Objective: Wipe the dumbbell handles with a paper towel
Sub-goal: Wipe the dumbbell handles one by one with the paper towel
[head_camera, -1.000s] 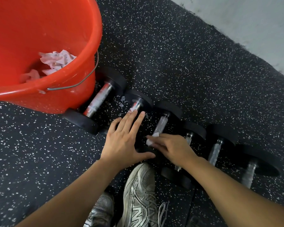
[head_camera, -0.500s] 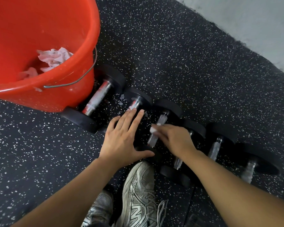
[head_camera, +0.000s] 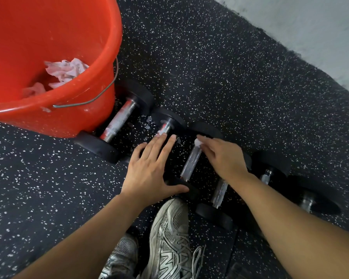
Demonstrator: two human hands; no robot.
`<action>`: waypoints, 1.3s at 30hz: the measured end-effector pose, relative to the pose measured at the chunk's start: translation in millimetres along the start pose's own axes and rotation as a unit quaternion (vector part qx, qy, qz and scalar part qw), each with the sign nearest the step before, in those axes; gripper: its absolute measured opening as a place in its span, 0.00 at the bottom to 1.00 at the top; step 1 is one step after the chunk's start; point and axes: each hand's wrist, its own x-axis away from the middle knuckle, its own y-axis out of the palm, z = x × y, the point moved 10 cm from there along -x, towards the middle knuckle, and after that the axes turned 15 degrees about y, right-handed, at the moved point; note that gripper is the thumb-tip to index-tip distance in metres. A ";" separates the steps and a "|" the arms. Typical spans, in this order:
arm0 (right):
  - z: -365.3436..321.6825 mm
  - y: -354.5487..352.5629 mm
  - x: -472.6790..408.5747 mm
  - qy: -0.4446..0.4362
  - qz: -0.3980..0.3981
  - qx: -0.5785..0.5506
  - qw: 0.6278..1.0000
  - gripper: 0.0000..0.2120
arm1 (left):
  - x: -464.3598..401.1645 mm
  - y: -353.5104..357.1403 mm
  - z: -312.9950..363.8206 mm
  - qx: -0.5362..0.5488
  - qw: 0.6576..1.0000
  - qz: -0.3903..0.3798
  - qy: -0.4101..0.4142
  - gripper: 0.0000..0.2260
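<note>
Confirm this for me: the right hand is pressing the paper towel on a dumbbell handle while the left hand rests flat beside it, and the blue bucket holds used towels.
Not quite: the bucket is red, not blue, as the head view shows. The rest holds: the right hand presses the paper towel on a dumbbell handle, the left hand rests flat beside it, and the bucket holds used towels.

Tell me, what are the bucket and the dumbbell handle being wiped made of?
The bucket looks like glossy red plastic, with a thin wire bail. The dumbbell handle seems bright metal, probably chromed steel: it gleams silver, with a rough-looking grip.
</note>
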 end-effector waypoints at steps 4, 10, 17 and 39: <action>-0.4 17.0 6.8 0.019 -0.049 -0.031 0.998 0.15 | 0.0 -0.3 0.3 0.002 1.000 -0.001 0.001 0.60; 10.6 12.3 12.4 0.063 -0.024 -0.070 0.995 0.16 | 0.1 0.5 -0.4 0.001 1.000 -0.001 0.002 0.60; 14.5 18.0 18.2 0.091 -0.074 -0.161 0.980 0.16 | 0.6 1.2 -1.3 0.001 1.000 -0.004 0.000 0.59; -8.5 51.5 72.5 0.014 -0.245 -0.140 0.959 0.23 | 0.4 1.6 -1.6 0.003 1.000 0.000 -0.002 0.59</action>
